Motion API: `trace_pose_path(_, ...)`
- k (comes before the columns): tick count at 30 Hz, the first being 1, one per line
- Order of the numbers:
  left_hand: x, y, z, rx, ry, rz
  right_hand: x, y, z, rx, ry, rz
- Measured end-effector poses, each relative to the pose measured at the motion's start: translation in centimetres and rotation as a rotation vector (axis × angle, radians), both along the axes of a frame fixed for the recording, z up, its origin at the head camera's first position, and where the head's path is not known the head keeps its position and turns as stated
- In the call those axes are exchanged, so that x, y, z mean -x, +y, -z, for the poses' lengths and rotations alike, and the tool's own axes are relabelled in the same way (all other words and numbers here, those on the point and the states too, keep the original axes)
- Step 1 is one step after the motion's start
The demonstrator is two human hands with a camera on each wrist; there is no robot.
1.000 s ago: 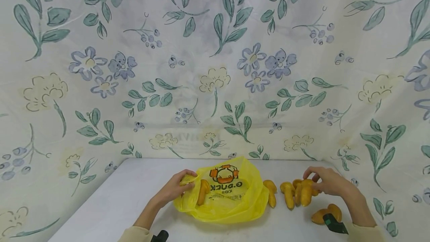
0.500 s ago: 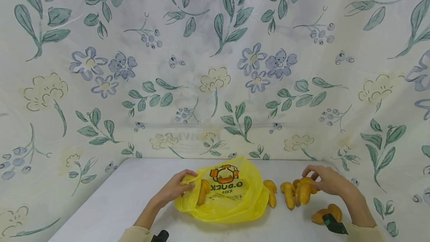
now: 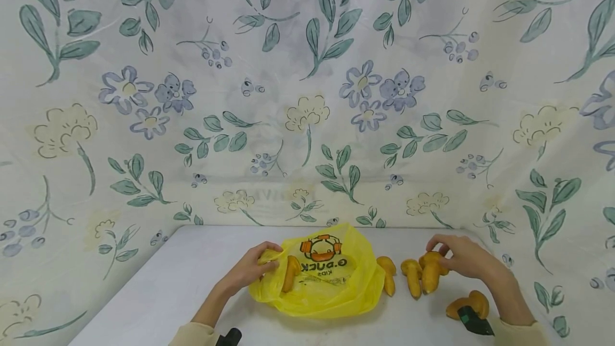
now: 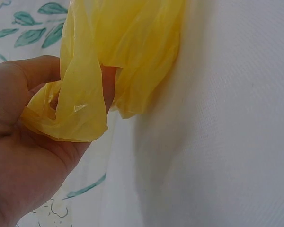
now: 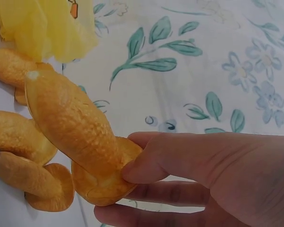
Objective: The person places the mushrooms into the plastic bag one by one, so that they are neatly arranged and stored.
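Held mushroom (image 5: 71, 123) moved left: golden, bumpy.

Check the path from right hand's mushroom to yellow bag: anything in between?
Yes, low down. Between the held mushroom and the yellow bag lie two more: a nearer mushroom close beside the held one, and a farther mushroom next to the bag. Nothing visible stands above those two.

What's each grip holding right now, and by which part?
Right grip: a mushroom, pinched by its cap. Left grip: the yellow bag, held by a loop of plastic at its left end.
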State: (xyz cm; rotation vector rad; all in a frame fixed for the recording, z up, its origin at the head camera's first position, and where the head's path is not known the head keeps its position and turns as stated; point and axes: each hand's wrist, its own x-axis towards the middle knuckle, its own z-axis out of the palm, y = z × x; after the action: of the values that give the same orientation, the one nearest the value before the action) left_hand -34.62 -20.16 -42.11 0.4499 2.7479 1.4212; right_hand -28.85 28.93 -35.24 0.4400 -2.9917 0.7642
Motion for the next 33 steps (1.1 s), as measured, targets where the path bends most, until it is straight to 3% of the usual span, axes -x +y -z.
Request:
trace_pose_path(12, 0.1, -0.1, 0.0, -0.012, -0.003, 0.009, -0.2, -0.7, -0.4, -0.013, 0.032, -0.036)
trace_pose_path(33, 0.2, -0.5, -0.1, -0.014, -0.003, 0.016, -0.2, -2.3, -0.5, 0.029, 0.001, -0.061)
